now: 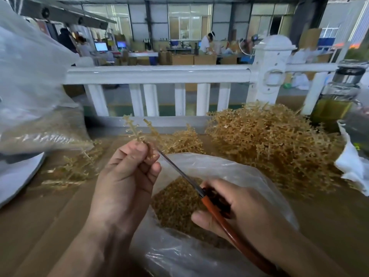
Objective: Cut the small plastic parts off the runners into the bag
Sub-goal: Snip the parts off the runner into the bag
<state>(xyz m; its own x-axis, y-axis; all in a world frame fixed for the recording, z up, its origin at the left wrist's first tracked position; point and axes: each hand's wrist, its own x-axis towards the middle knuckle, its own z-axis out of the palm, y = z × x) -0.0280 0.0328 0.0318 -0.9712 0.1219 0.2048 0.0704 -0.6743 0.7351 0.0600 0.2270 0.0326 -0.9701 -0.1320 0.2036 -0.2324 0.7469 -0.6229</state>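
Observation:
My left hand (127, 172) pinches a translucent tan runner (137, 128) with small parts along its branches, held up above the clear plastic bag (249, 176). My right hand (235, 208) grips the orange handles of the scissors (209, 202). Their thin blades reach up-left to the runner's lower end by my left fingertips. The open bag lies on the table below both hands, with a mass of cut tan parts (175, 204) inside.
A big heap of uncut runners (269, 144) lies at the right, a smaller one (185, 140) behind my hands, loose ones (75, 168) at the left. A large filled bag (34, 92) stands far left. A white railing (159, 74) borders the brown table; a jar (337, 100) stands far right.

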